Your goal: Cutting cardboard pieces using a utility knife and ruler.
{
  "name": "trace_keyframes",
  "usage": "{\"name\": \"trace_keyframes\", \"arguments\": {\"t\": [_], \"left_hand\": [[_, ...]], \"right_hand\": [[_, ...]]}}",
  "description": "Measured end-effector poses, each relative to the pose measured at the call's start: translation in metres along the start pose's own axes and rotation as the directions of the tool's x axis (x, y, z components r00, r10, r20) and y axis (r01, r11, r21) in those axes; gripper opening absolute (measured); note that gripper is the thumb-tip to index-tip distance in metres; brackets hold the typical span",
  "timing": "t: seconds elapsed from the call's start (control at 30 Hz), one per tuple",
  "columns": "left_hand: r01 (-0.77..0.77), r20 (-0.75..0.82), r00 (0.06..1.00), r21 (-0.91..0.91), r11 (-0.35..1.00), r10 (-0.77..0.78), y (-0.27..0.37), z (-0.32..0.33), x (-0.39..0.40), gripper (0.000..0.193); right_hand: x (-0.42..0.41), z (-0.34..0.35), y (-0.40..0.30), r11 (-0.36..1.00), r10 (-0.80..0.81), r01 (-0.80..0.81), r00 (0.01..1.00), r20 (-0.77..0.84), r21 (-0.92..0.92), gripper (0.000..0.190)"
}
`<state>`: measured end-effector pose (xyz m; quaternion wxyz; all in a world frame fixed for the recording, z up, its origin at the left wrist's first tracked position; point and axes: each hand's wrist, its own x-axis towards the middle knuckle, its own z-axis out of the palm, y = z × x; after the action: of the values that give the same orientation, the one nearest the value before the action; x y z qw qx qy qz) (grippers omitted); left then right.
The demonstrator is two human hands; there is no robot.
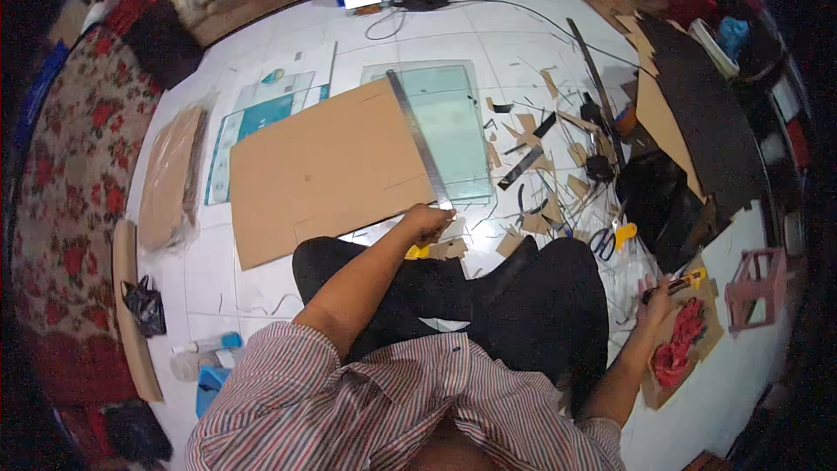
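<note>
My left hand [429,224] grips the near end of a long metal ruler [418,137]. The ruler lies along the right edge of a large brown cardboard sheet [327,170]. Under that sheet's right side is a pale green glass-like panel [451,131]. Off to my right, my right hand [656,306] holds a yellow and black utility knife [686,280] above a cardboard piece [660,396] with a red cloth [680,343] on it. A yellow object [417,252], partly hidden, shows just below my left hand.
Cardboard scraps [536,222] and black strips [521,167] litter the floor ahead right. Scissors [605,242] lie near my right knee. A cable [523,6] crosses the far floor. At left are a wrapped cardboard stack [171,176] and a cardboard roll [134,314]; a pink plastic basket [755,291] stands far right.
</note>
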<state>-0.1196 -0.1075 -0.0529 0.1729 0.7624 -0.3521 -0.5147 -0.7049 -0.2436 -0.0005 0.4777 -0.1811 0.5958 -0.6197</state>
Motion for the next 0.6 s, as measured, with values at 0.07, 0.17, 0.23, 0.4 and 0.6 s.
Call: {"name": "trace_keyframes", "arguments": {"t": [0.07,0.17,0.23,0.4,0.6], "left_hand": [[0.155,0.234,0.972,-0.628,0.763,-0.005,0.002,-0.002,-0.011,0.05],[0.285,0.221,0.882,-0.953,0.098,-0.416,0.027,-0.002,-0.026,0.046],[0.234,0.2,0.899,-0.971,0.04,-0.39,-0.007,-0.021,-0.024,0.047],[0.047,0.107,0.908,-0.987,-0.153,-0.406,-0.027,-0.034,-0.021,0.038],[-0.228,-0.131,0.869,-0.962,-0.151,-0.477,-0.057,-0.024,-0.024,0.014]], "right_hand": [[-0.009,0.01,0.008,0.96,-0.05,0.083,0.991,0.128,-0.268,0.058],[-0.033,0.035,0.027,0.895,-0.034,0.174,0.944,0.327,-0.41,0.035],[-0.066,0.073,0.033,0.829,-0.047,0.279,0.899,0.436,-0.484,0.025],[-0.105,0.141,0.044,0.669,-0.097,0.551,0.73,0.676,-0.499,0.028],[-0.184,0.258,0.07,0.562,0.157,0.71,0.411,0.898,-0.424,0.039]]}}
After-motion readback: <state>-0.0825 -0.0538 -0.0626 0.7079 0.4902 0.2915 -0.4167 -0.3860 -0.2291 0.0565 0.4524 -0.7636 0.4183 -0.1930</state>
